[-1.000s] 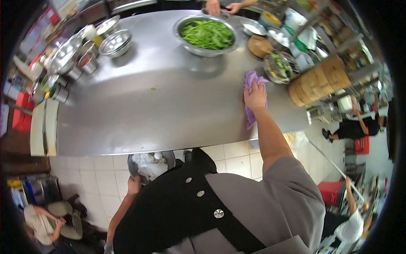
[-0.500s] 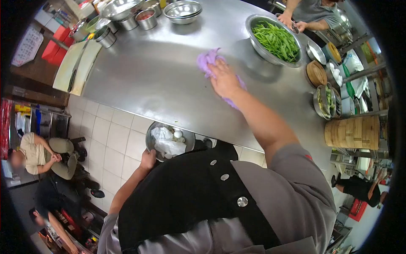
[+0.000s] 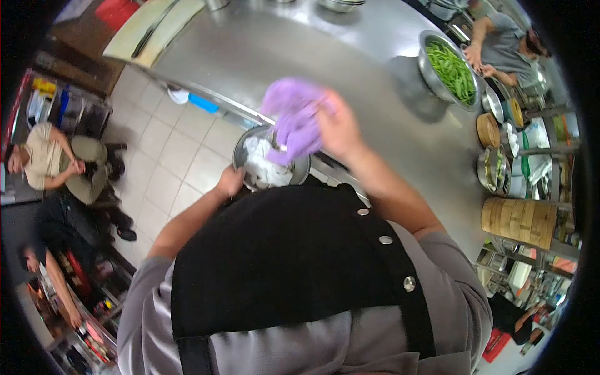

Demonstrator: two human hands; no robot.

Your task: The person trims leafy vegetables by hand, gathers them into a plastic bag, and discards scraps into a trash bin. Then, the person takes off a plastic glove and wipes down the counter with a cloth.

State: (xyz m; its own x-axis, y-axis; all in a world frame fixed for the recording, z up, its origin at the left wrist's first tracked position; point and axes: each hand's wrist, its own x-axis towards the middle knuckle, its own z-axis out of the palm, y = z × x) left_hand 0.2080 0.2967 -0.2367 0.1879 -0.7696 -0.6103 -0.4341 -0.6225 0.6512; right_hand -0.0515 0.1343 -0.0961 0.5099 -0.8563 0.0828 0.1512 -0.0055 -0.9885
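Observation:
My right hand [image 3: 340, 128] is closed on a purple cloth [image 3: 297, 115], which hangs in loose folds over the counter's near edge. Its lower end reaches over a metal bowl [image 3: 240, 156]; whether cloth and bowl touch I cannot tell. My left hand [image 3: 231, 181] grips the rim of this bowl, below counter height and close to my black apron. Inside lies a crumpled white plastic bag [image 3: 262, 164], partly covered by the cloth. The hand and cloth are somewhat blurred by motion.
The steel counter [image 3: 250, 59] bears a bowl of green vegetables [image 3: 449, 72] and a cutting board [image 3: 147, 34] with a knife [image 3: 153, 31]. Bamboo steamers [image 3: 519, 222] stand at right. A co-worker [image 3: 509, 47] is across the counter; two people sit at left.
My right hand has lifted the purple cloth off the counter and brought it back toward me, over the bowl. My left hand still holds the bowl. The view has shifted.

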